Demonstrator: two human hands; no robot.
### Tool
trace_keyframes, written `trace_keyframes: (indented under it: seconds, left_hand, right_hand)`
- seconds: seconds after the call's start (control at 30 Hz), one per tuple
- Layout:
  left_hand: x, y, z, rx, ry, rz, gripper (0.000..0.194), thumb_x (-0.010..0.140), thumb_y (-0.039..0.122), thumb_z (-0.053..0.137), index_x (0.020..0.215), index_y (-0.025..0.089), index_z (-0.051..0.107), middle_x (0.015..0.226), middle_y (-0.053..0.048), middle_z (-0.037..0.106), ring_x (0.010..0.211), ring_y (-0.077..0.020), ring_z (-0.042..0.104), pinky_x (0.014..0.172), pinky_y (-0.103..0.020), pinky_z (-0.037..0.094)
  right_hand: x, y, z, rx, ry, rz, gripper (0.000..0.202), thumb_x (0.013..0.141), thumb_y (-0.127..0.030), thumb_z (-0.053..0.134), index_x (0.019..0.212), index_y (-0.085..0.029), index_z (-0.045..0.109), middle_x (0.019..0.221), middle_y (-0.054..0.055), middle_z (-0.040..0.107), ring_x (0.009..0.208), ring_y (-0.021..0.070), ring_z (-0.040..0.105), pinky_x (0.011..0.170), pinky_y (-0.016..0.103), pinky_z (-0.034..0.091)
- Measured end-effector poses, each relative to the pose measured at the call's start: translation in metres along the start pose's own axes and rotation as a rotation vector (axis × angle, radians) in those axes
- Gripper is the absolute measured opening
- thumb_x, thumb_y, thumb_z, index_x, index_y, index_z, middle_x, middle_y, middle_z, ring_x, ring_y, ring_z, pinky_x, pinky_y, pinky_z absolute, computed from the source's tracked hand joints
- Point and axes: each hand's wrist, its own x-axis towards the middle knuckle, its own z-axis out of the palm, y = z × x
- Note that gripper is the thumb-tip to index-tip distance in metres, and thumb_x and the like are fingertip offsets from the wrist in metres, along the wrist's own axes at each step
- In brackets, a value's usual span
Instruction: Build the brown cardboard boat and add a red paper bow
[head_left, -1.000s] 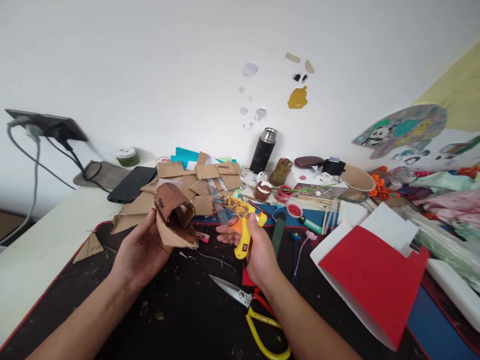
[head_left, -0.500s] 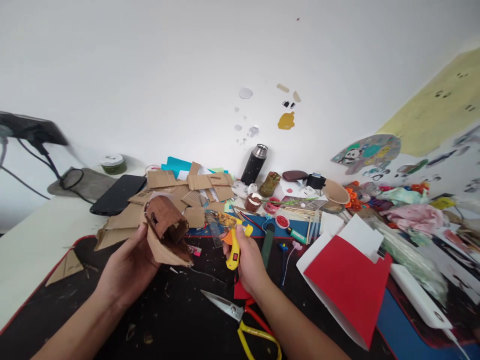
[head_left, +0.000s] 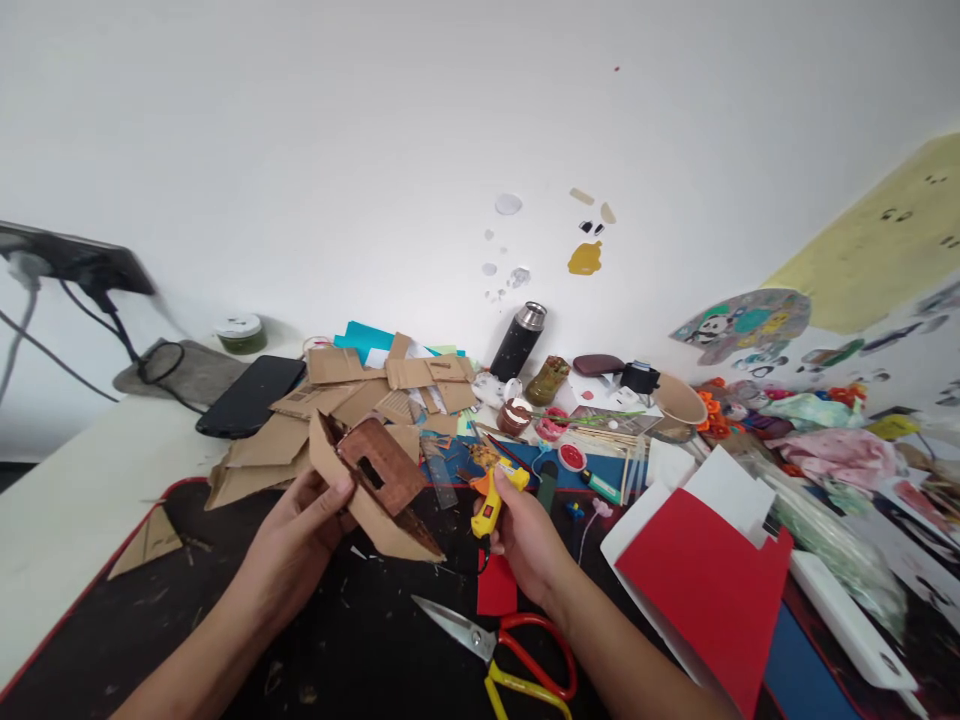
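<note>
My left hand (head_left: 311, 525) grips a small cardboard model (head_left: 386, 470) by its plain tan base. The model's brown-coloured wall has a dark rectangular slot cut in it. In my right hand (head_left: 525, 530) is a yellow glue gun (head_left: 491, 500) with an orange trigger, its grimy nozzle end pointing away and left, a little apart from the model. Beneath my right hand lies a red paper piece (head_left: 496, 585). Open scissors (head_left: 480, 640) with red and yellow handles rest on the black mat (head_left: 360, 640) nearer to me.
Cardboard scraps (head_left: 259, 445) pile up behind the model, beside a black phone (head_left: 251, 395). A black flask (head_left: 517, 340) and a jar (head_left: 547, 380) stand near the wall. Red paper (head_left: 705, 590) lies at right, by a white power strip (head_left: 851, 620). A cardboard triangle (head_left: 146, 543) sits at left.
My left hand has turned the cardboard model so its slotted wall shows and its open end no longer faces me. The glue gun sits slightly lower and further right in view.
</note>
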Motion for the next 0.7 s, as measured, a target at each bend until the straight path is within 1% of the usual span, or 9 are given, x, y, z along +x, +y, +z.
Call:
trace_keyframes:
  seconds: [0.07,0.2,0.27,0.33,0.5,0.57,0.7]
  left_hand:
    - [-0.0007,-0.0014,-0.0008,0.003,0.003,0.002,0.064,0.064,0.034,0.109,0.122,0.022,0.083,0.110,-0.011,0.089,0.088,-0.0307,0.087,0.075,-0.032,0.074]
    - [-0.0023,-0.0014,0.0000,-0.028,0.017,-0.016,0.077,0.064,0.031,0.109,0.134,0.023,0.079,0.112,-0.012,0.089,0.100,-0.0357,0.087,0.084,-0.038,0.074]
    - [-0.0031,-0.0007,0.0010,-0.026,0.013,-0.026,0.078,0.064,0.031,0.109,0.136,0.023,0.078,0.114,-0.013,0.089,0.102,-0.0368,0.087,0.087,-0.040,0.074]
    - [-0.0035,-0.0003,0.0015,-0.013,0.009,-0.025,0.076,0.064,0.032,0.109,0.133,0.024,0.079,0.113,-0.012,0.089,0.098,-0.0357,0.087,0.085,-0.040,0.074]
    - [-0.0032,-0.0005,0.0004,0.012,0.011,-0.019,0.069,0.061,0.036,0.110,0.122,0.022,0.082,0.107,-0.011,0.089,0.090,-0.0319,0.087,0.075,-0.033,0.074]
    - [-0.0030,-0.0006,0.0000,0.019,0.004,-0.025,0.065,0.061,0.037,0.110,0.117,0.021,0.083,0.111,-0.012,0.089,0.093,-0.0329,0.087,0.076,-0.032,0.074]
    - [-0.0027,-0.0005,0.0002,0.027,0.025,-0.029,0.064,0.056,0.037,0.112,0.111,0.020,0.083,0.120,-0.014,0.088,0.103,-0.0370,0.086,0.083,-0.035,0.074]
  right_hand:
    - [0.0005,-0.0008,-0.0007,-0.003,0.001,0.013,0.060,0.073,-0.069,0.097,0.083,-0.015,0.072,0.066,0.002,0.069,0.046,0.0079,0.046,0.042,0.021,0.024]
    - [0.0032,-0.0018,-0.0019,0.002,-0.003,0.023,0.059,0.074,-0.067,0.097,0.085,-0.015,0.072,0.069,0.002,0.070,0.045,0.0073,0.046,0.042,0.020,0.026]
    - [0.0043,-0.0021,-0.0027,-0.001,-0.009,0.031,0.059,0.076,-0.067,0.096,0.087,-0.015,0.071,0.068,0.002,0.071,0.045,0.0079,0.048,0.042,0.020,0.026]
    - [0.0049,-0.0026,-0.0034,-0.003,-0.004,0.042,0.058,0.077,-0.067,0.096,0.086,-0.015,0.070,0.067,0.002,0.070,0.045,0.0084,0.049,0.042,0.020,0.025]
    - [0.0050,-0.0040,-0.0040,0.028,0.024,0.074,0.057,0.080,-0.067,0.095,0.087,-0.017,0.070,0.068,0.001,0.070,0.047,0.0087,0.051,0.042,0.020,0.025]
    - [0.0051,-0.0041,-0.0043,0.042,0.021,0.079,0.057,0.082,-0.068,0.093,0.088,-0.016,0.071,0.069,0.001,0.070,0.047,0.0086,0.050,0.043,0.020,0.025]
    - [0.0062,-0.0037,-0.0053,0.045,-0.011,0.087,0.058,0.087,-0.071,0.088,0.085,-0.016,0.071,0.068,0.001,0.070,0.047,0.0083,0.049,0.044,0.020,0.027]
